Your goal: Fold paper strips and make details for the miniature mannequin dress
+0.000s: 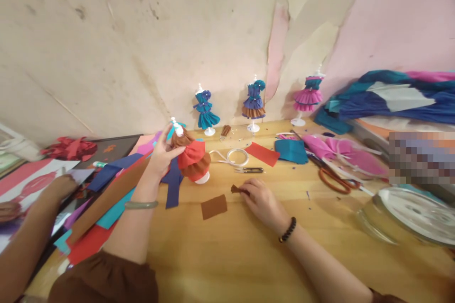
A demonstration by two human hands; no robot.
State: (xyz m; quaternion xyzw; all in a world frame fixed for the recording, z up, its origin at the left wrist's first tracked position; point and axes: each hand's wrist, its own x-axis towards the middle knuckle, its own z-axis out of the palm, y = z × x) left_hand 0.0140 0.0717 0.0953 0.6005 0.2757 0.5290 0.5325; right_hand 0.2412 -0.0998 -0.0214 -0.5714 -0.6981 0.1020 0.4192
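Observation:
My left hand (pixel 164 154) is closed around the upper part of a miniature dress form (pixel 202 180), tilted over the table. It wears a doll dress (pixel 195 163) with a red layer above a brown ruffle. Between the fingertips of my right hand (pixel 261 201) is a small gathered piece of brown fabric (pixel 235 189), just above the tabletop. A flat brown fabric rectangle (pixel 213 207) lies to the left of that hand. Thread snips (pixel 249 170) rest beyond it, beside a coil of white cord (pixel 237 156) and a red fabric strip (pixel 263 153).
Several dressed forms, including a teal one (pixel 207 111), stand along the wall. Orange-handled scissors (pixel 336 181), a teal cloth piece (pixel 291 150) and a clear round container (pixel 408 218) are at right. Fabric strips (pixel 106 203) pile up at left, near another person's hand (pixel 62 187).

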